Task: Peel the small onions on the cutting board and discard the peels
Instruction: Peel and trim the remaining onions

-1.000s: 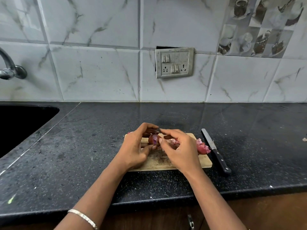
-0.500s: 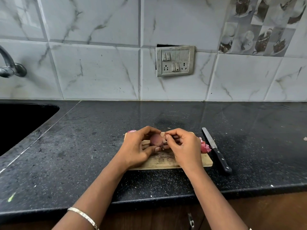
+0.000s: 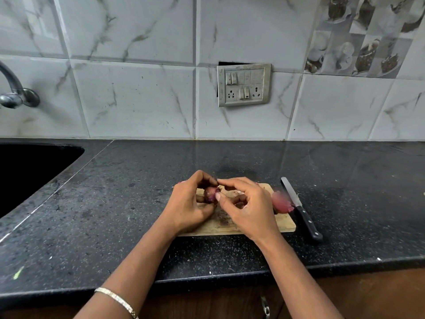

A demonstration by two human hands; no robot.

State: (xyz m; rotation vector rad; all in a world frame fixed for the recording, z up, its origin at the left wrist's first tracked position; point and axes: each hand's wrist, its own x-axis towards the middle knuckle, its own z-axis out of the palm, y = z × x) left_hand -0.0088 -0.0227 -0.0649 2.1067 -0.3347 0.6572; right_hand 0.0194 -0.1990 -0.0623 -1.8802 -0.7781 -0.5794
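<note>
A small reddish-purple onion (image 3: 210,195) is held just above the wooden cutting board (image 3: 285,223). My left hand (image 3: 188,204) grips it from the left with curled fingers and thumb. My right hand (image 3: 247,207) meets it from the right, thumb and forefinger pinching at the onion's skin near its top. A pile of pink peels (image 3: 281,202) lies on the board's right side, partly behind my right hand. Anything else on the board is hidden under my hands.
A black-handled knife (image 3: 300,208) lies on the black counter just right of the board, blade pointing away. A dark sink (image 3: 27,171) with a tap (image 3: 13,93) is at the far left. The counter's front edge runs just below the board.
The onion has been turned in my left hand. My right hand's fingers have shifted from its side to its top, still working at the skin. Board, peels and knife stay put.
</note>
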